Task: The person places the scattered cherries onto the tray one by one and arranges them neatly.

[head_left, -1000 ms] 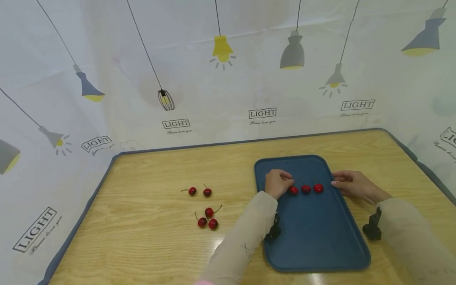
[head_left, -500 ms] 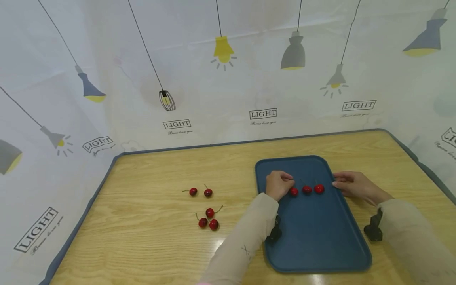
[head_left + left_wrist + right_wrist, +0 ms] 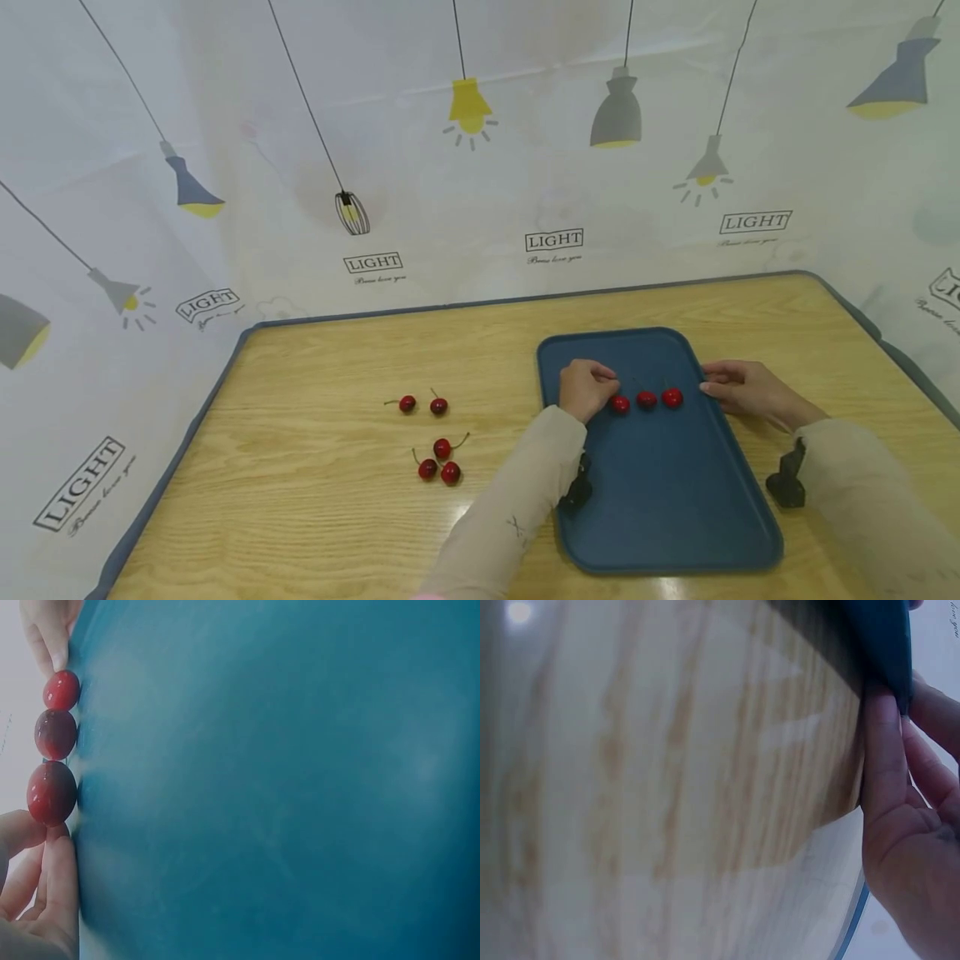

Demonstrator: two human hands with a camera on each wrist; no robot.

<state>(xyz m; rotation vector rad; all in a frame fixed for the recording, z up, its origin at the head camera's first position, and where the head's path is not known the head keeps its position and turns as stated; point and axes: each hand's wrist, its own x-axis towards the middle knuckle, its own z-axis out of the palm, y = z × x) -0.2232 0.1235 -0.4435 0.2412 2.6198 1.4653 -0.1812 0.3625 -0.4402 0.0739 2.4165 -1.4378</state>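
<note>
Pinching a cherry [image 3: 619, 405], the left hand [image 3: 588, 388] sits at ten o'clock on the tray [image 3: 675, 500]; the right hand [image 3: 746, 392] grips it at one.

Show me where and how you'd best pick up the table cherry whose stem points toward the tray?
Probably pinch that cherry by its stem, coming from the side of the tray. The thin stem sticks out that way, away from the two cherries bunched on its near side, which would likely get in the way of gripping the round fruit.
</note>
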